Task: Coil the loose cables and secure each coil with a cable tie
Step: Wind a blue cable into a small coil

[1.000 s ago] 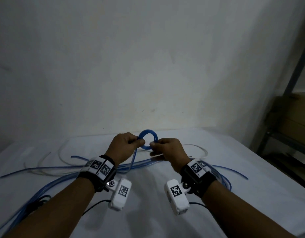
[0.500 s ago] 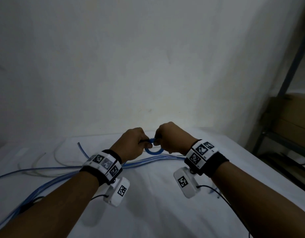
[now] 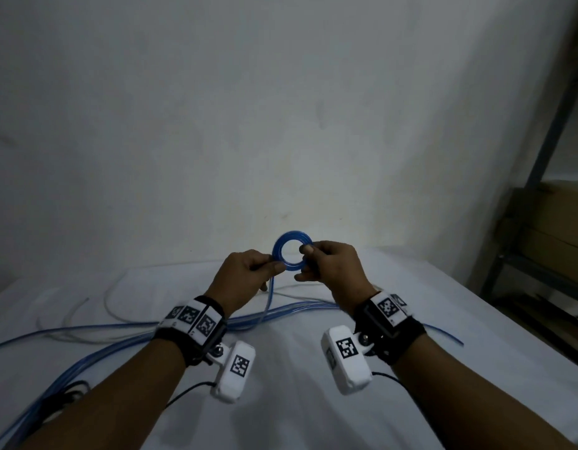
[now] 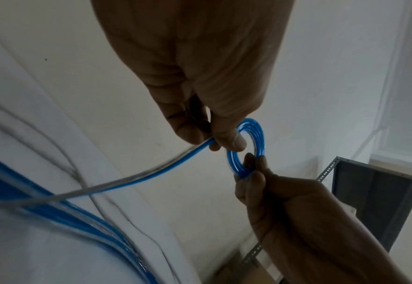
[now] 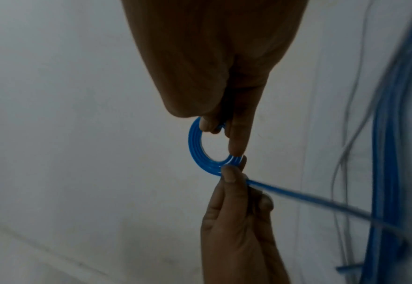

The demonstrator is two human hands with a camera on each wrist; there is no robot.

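Nearest the person, two bare forearms reached forward over a table covered with a white cloth [image 3: 313,401], each wrist wearing a black strap with black-and-white square markers and a white camera block [image 3: 234,370] hanging beneath it. Toward the near left corner of the table a bundle of long translucent blue cables [image 3: 96,355] ran diagonally across the cloth, with a thin black lead [image 3: 63,393] lying beside it; the bundle curved on toward the middle of the table and passed under both wrists.

Above the middle of the table, lifted clear of the cloth, the two hands met on a small round coil of blue tubing-like cable [image 3: 289,251] wound in several close turns. The left hand [image 3: 245,276] had its thumb and curled fingers pinched on the coil's left edge, where the free length of the same blue cable [image 4: 117,183] left the coil and sloped down to the bundle. The right hand [image 3: 333,266] pinched the coil's right edge between thumb and forefinger, its other fingers curled below.

Farther back, thin pale grey cables [image 3: 125,306] lay in loose loops toward the far left edge. Beyond the table stood a plain pale wall [image 3: 281,108], and at the right a grey metal rack [image 3: 541,177] with brown cardboard boxes [image 3: 554,222].
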